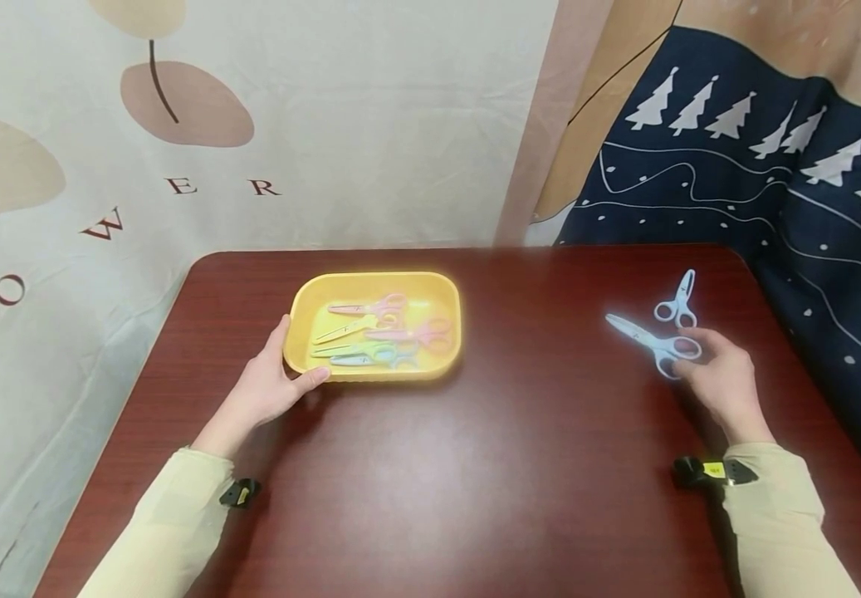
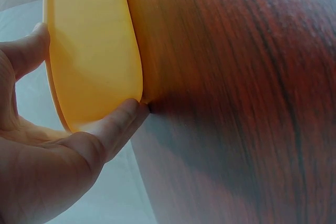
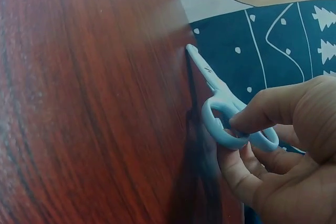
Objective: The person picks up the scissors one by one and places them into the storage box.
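Note:
My left hand [image 1: 269, 386] grips the left end of a yellow plastic tray [image 1: 442, 306], thumb along its near side. In the left wrist view, the tray's outer wall [image 2: 97, 40] sits between thumb and fingers, tilted up from the table. Several scissors lie inside, among them pink scissors [image 1: 350, 309], yellow scissors [image 1: 342, 330] and green scissors [image 1: 370, 350]. Over at the right, my right hand [image 1: 723, 374] pinches light blue scissors [image 1: 643, 336] by the finger loops, blades pointing away to the left. A second blue pair of scissors [image 1: 682, 292] lies just beyond that hand.
A dark red wooden table [image 1: 467, 490] carries everything. Behind it hangs a pale printed cloth [image 1: 370, 166], with a navy tree-patterned cloth [image 1: 699, 166] at the right edge. Black bands with small devices [image 1: 239, 492] are worn on both wrists.

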Tool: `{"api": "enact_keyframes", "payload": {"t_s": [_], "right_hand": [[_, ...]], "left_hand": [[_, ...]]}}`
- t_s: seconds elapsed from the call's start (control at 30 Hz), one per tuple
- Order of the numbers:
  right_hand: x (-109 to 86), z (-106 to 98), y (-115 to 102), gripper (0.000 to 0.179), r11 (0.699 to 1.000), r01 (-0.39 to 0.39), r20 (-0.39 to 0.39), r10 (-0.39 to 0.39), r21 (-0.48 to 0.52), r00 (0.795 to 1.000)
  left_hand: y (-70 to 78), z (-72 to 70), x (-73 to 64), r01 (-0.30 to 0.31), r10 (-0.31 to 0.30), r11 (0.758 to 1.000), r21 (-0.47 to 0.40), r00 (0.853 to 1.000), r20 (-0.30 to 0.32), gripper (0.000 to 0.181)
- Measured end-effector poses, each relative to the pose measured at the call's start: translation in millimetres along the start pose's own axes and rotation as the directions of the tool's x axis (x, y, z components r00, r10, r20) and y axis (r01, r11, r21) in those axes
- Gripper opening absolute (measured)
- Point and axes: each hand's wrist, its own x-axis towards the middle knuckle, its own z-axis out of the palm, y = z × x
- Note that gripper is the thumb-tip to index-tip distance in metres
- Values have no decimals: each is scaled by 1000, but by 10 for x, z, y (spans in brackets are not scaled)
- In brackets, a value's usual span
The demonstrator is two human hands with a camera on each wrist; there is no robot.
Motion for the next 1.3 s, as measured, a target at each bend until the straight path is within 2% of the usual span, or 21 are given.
{"api": "enact_keyframes", "payload": {"t_s": [0.37,0.9,1.23,1.3], "right_hand": [[-10,14,-85,47,1000,8,7,-9,26,1000],[-7,81,-244,46,994,101,5,-101,30,995],[-20,95,-396,56,995,51,72,-57,84,996],[-24,108,-417,58,991,21,90,-34,135,995]], "left_hand": [[10,-7,6,-3,3,1000,1,1000,-4,110],[-21,-1,11,1,-1,1000,-11,1000,3,113],[-31,7,16,-6,6,1000,-11,1000,-3,112],[-30,7,15,-5,5,1000,-12,1000,-2,112]]}}
